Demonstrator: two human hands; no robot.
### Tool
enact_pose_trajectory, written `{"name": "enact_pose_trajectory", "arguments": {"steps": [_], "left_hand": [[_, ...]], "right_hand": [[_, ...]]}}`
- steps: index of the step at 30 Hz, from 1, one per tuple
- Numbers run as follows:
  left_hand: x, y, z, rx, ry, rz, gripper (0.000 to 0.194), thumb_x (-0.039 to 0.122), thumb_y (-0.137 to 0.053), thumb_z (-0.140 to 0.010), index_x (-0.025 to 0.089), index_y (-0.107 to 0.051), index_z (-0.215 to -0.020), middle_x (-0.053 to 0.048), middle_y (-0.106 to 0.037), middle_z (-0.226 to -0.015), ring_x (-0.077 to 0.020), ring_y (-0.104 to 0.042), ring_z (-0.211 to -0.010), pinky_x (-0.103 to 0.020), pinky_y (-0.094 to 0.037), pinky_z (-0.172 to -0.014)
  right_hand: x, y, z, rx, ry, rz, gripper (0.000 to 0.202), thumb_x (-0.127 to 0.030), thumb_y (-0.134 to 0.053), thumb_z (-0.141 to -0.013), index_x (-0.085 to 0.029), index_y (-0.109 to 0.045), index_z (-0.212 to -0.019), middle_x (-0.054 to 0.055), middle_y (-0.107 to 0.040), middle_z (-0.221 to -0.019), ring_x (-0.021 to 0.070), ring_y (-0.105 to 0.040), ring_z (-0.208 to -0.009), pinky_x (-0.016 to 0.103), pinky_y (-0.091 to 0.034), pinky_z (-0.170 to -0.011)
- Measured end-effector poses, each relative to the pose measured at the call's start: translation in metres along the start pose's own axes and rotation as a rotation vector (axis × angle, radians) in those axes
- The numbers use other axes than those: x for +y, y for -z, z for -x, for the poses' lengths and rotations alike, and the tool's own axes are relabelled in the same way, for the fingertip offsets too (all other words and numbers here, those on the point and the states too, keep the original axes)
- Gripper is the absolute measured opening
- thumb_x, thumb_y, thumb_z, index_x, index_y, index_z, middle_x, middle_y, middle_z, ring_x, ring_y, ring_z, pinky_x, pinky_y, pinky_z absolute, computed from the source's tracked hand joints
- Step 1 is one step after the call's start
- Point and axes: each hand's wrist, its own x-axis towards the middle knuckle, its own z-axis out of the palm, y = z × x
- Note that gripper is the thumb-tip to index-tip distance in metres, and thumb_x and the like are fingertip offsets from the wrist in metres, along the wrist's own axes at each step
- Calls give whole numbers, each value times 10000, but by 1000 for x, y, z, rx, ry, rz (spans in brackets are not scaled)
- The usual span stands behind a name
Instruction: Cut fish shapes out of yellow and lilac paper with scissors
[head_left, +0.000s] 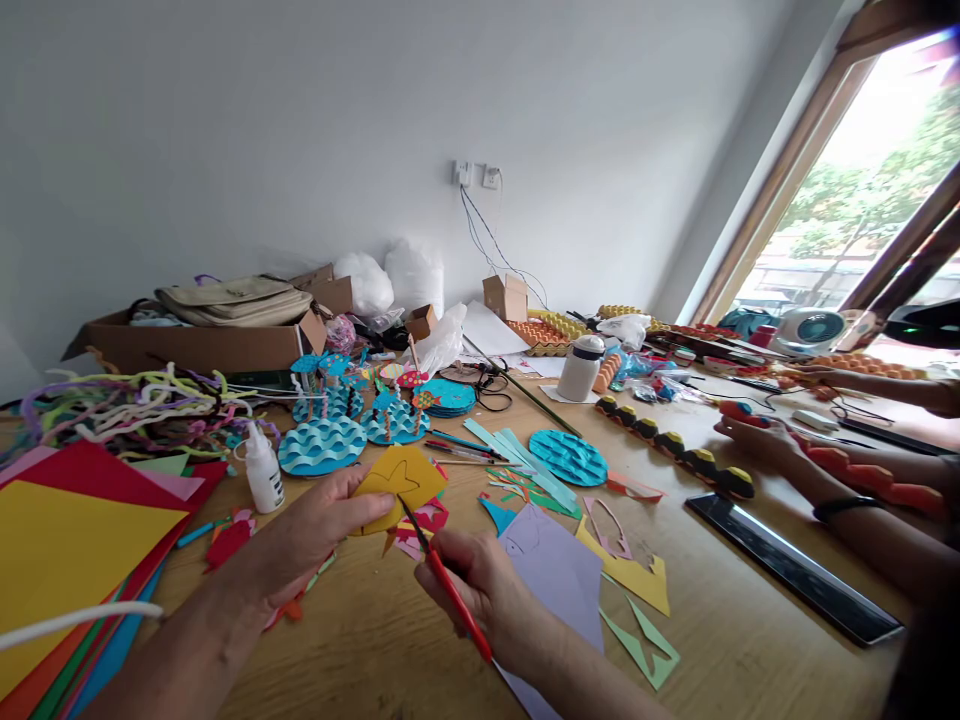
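My left hand [330, 525] pinches a piece of yellow paper [416, 477] between thumb and fingers. A star-like outline is drawn on the paper in dark line. My right hand [480, 580] grips a pair of scissors [459, 600] with red handles, and the dark blades meet the paper's lower edge near my left thumb. Below my right hand lies a sheet of purple paper [559, 575] with a pencilled shape. Pink paper scraps [429, 515] show on the table behind the yellow piece. A white glue bottle [264, 470] stands left of my left hand.
Coloured paper sheets [67, 550] are stacked at left, beside a heap of pipe cleaners [135, 410]. Blue wavy discs [322, 446], some bearing paper fish, stand mid-table. Paper offcuts [637, 575] and a black tablet [795, 570] lie right. A co-worker's hand [761, 440] holds painted egg-carton strips.
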Motion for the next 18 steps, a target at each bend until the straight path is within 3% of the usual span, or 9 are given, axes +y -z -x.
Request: {"name": "enact_pose_trajectory", "arguments": {"steps": [5,11,18], "left_hand": [[1,-1,0,-4,-5,9,99,215,-597,-747,184,-690,-747,-8,-733,-774,-159,-619,-678,-244,-467,-682],[1,-1,-1,-25,-6,54,203,199,-576,-769,199,-691,-936,-7,-733,-793,-168,-631,-689,-260,-478,-692],[2,-4,0,-53,-31,60,162,187,-580,-766,212,-710,-859,3,-728,-739,-175,-647,-694,-256,-488,-705]], "right_hand": [[3,-1,-1,-1,3,19,283,-342,-433,-830,-186,-366,-603,-64,-292,-499,69,-229,-477,208,-177,-432],[5,-3,-3,11,-5,42,273,-329,-445,-829,-185,-378,-607,-66,-293,-489,69,-231,-472,202,-179,-428],[9,-4,-3,20,-4,-1,287,-335,-454,-834,-187,-353,-610,-69,-295,-499,64,-221,-469,195,-174,-412]]}}
